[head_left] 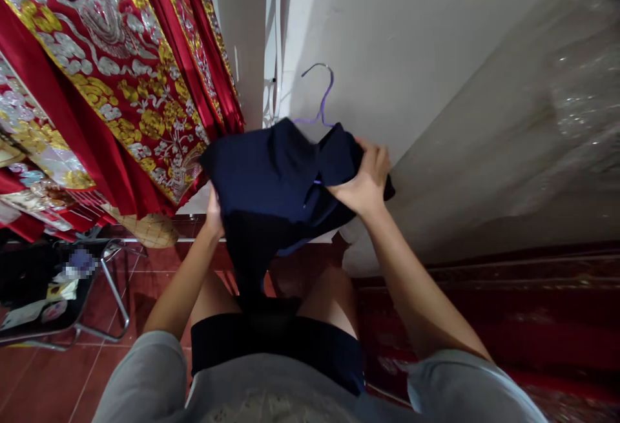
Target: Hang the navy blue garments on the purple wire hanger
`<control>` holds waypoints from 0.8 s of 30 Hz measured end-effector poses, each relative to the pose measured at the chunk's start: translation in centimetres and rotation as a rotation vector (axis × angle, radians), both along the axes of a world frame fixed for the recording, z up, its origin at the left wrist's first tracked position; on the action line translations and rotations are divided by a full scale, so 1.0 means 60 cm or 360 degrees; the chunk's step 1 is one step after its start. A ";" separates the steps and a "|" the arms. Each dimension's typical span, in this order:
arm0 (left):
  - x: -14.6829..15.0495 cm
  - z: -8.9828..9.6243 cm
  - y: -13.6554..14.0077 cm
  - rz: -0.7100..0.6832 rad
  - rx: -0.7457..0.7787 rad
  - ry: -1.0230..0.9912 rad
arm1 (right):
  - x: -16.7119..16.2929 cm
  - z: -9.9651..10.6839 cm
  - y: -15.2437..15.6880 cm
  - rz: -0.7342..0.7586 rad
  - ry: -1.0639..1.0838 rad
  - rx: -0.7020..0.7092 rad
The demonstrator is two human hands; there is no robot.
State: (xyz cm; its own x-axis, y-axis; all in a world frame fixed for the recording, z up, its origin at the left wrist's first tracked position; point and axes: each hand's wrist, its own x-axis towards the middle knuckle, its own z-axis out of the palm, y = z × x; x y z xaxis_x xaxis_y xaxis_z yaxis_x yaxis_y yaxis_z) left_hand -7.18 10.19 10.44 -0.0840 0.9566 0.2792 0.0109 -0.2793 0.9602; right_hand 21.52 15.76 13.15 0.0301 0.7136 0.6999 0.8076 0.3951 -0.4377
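A dark navy shirt hangs from a thin purple clothes hanger in front of me. The hanger's hook sticks up bare above the neck opening, and a bit of purple also shows lower at the front. My right hand is closed on the shirt near the collar and shoulder, thumb at the front. At the opposite side, my left hand grips the cloth edge; its fingers are mostly hidden behind the fabric. Below, the shirt's lower part droops in dark folds toward my knees.
Red embroidered cloths with gold and silver patterns hang at left. Below them stands a metal-framed chair with items on its seat. A pale wall rises ahead, and plastic sheeting covers the right side. Red tiles form the floor.
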 end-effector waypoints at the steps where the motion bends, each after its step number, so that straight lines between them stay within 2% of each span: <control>1: -0.009 -0.012 -0.008 0.0065 -0.0049 -0.0097 | -0.001 0.015 0.008 -0.0034 -0.0034 0.0000; 3: -0.025 -0.037 -0.025 0.0203 -0.0136 -0.0272 | -0.015 0.044 0.019 0.0007 -0.0120 -0.0002; 6: -0.039 -0.068 -0.047 0.0356 -0.0191 -0.0421 | -0.045 0.075 0.013 0.0194 -0.0232 -0.0007; 8: -0.041 -0.083 -0.059 0.0436 -0.0215 -0.0516 | -0.055 0.081 -0.007 0.0337 -0.0256 -0.0022; 10: -0.037 -0.095 -0.071 0.0490 -0.0294 -0.0648 | -0.057 0.070 -0.034 0.0469 -0.0202 -0.0025; 12: -0.028 -0.106 -0.083 0.0497 -0.0440 -0.0789 | -0.066 0.039 -0.058 0.0494 0.0034 0.0024; 15: -0.008 -0.119 -0.100 0.0420 -0.0602 -0.0942 | -0.111 -0.040 -0.079 0.0266 0.0741 0.0053; 17: 0.007 -0.123 -0.111 0.0334 -0.0653 -0.0990 | -0.156 -0.104 -0.086 0.0262 0.1066 -0.0267; 20: 0.017 -0.123 -0.123 0.0286 -0.0722 -0.0996 | -0.211 -0.189 -0.097 0.0303 0.1212 -0.0925; 22: 0.014 -0.121 -0.129 0.0334 -0.0708 -0.1001 | -0.226 -0.226 -0.112 0.0350 0.1356 -0.1258; 24: 0.002 -0.121 -0.131 0.0408 -0.0656 -0.1005 | -0.224 -0.246 -0.133 0.0397 0.1516 -0.1476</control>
